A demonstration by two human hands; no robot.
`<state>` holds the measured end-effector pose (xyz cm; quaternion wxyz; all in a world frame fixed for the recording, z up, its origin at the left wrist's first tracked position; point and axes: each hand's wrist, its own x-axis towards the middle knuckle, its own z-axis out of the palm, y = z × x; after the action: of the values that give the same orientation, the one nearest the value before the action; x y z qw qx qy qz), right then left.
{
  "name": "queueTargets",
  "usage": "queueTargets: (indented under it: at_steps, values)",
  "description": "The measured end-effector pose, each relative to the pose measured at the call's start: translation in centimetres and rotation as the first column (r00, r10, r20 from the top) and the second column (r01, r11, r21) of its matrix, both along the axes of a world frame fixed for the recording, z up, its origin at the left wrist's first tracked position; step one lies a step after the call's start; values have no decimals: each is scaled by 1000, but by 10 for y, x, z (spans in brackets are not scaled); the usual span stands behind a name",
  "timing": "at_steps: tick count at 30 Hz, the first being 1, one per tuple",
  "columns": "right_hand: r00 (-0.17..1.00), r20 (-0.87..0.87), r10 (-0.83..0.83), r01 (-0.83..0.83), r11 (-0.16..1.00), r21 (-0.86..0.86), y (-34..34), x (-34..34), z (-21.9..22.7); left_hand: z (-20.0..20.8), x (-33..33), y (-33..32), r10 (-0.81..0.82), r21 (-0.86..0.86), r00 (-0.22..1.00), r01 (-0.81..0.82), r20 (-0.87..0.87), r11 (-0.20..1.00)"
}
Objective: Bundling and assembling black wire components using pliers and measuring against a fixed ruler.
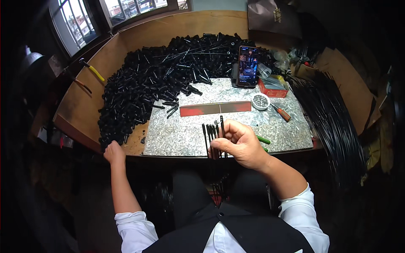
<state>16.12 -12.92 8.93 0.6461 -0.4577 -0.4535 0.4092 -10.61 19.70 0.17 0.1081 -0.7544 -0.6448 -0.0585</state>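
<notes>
My right hand (237, 142) is raised over the front of the work board, closed round several thin black rods (213, 134) with flattened upper ends. They stand roughly upright, fanned side by side between thumb and fingers, and their lower ends hang past the board's front edge. Down at the front left, my left hand (114, 152) is at the near edge of a big heap of small black parts (139, 84). Its fingers look curled in, and whatever they may grip is hidden. Just behind the right hand, green handles (263, 140) of a tool partly show.
On the speckled board (177, 137) lie a red-and-brown flat bar (215, 109), a white bowl of small metal pieces (260, 101), an orange-handled screwdriver (281, 113) and a red box (273, 87). A propped phone (247, 66) stands behind. Long black rods (333, 118) hang over the right side.
</notes>
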Motion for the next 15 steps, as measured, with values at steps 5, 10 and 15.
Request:
queueTargets:
  at_steps: [5,10,15]
  values:
    - [1000,-4,7,-8,1000,-10,6,-5,3,23,18,-30,-390,164,860,355,329,921]
    - [999,16,48,-47,999,-25,8,-7,5,85,76,-96,3,135,-175,774,985,618]
    - [992,-91,86,-86,996,5,14,-14,2,105,111,-137,323,304,-425,881,845,363]
